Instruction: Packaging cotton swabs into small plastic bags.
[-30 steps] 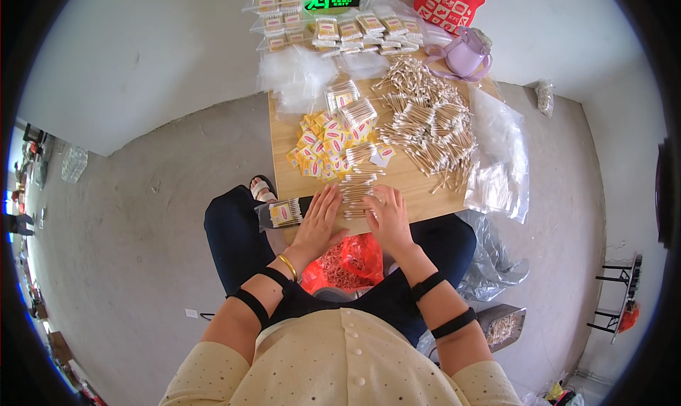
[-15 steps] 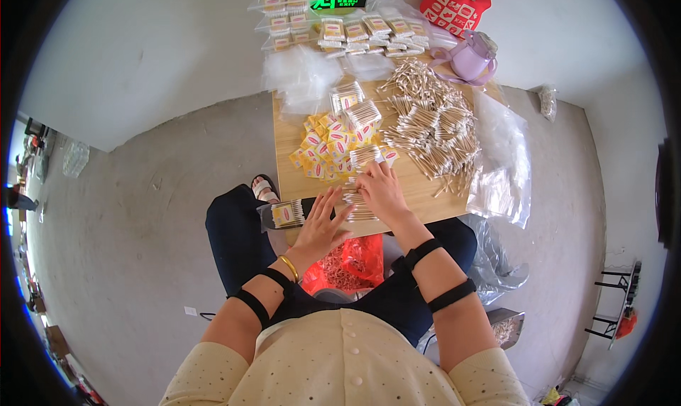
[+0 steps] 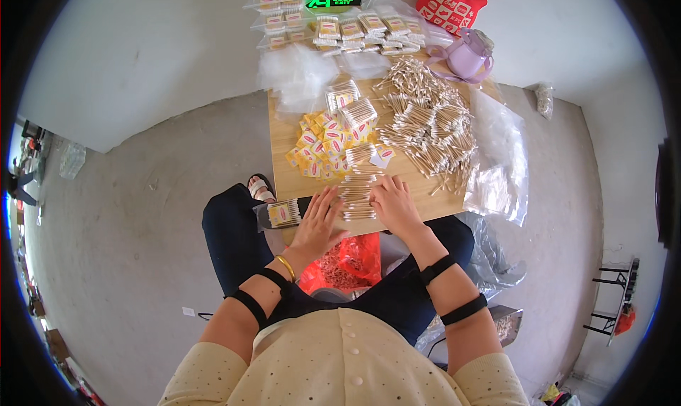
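Observation:
A column of cotton swabs (image 3: 357, 193) lies crosswise near the front edge of the wooden table, between my hands. My left hand (image 3: 318, 220) is open, fingers stretched and fingertips beside the swabs' left ends. At their right ends sits my right hand (image 3: 394, 204), its fingers curled inward; what they hold, if anything, is hidden. Just beyond is a small bunch of swabs (image 3: 360, 154) by the yellow-and-white printed cards (image 3: 328, 148). Left of my left hand, a clear packet of swabs with a yellow card (image 3: 285, 213) rests on a dark strip.
A large heap of loose swabs (image 3: 433, 126) covers the table's right side. Clear plastic bags (image 3: 496, 158) hang over the right edge. Filled packets (image 3: 369, 29), a lilac jug (image 3: 468, 57) and a red bag (image 3: 452, 7) stand at the back. Below the table is a red plastic bag (image 3: 347, 260).
My right hand has drawn back toward me and slightly right, off the swabs it covered, so more of the column shows. My left hand stays nearly in place.

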Motion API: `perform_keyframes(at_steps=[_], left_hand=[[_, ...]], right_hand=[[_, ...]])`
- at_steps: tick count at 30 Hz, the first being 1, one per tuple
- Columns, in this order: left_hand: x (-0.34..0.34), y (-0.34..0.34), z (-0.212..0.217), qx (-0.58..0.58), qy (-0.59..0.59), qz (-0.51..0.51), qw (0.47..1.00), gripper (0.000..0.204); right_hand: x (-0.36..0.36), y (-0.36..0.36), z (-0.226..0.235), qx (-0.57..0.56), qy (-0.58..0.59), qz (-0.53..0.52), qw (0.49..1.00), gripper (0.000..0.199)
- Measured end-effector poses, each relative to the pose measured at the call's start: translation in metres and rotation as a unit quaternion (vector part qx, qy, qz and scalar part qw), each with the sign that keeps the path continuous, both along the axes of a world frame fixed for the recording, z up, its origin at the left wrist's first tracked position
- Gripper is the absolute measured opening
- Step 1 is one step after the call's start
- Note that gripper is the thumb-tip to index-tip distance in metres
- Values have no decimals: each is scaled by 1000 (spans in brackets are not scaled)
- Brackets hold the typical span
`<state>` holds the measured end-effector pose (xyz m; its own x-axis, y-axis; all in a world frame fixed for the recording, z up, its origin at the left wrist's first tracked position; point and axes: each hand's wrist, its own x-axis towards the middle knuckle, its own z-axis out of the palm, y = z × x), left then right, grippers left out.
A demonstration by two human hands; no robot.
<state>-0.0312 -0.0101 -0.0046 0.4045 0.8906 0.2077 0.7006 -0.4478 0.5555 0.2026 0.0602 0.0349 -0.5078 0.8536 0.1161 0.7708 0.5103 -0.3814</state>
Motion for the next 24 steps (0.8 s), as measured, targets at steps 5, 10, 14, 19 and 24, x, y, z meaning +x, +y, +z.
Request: perform_keyframes(at_steps=[5, 10, 14, 19, 24], left_hand=[[1, 1, 0, 13, 10, -2, 1000, 78], [2, 0, 3, 12, 20, -3, 1000, 73], [0, 0, 3, 13, 55, -8, 998, 76], [1, -1, 3, 6, 37, 1, 999, 76], [2, 1, 4, -4, 55, -6, 998, 77]], right_hand=[[-1, -4, -4, -3, -22, -14, 1000, 6], [-10, -7, -11, 8, -20, -9, 1000, 7], [-12, -12, -8, -15, 8, -17, 1000, 9], [-7, -18, -4, 11, 75, -49, 996, 16], [3, -23, -4, 19, 52, -46, 997, 25]])
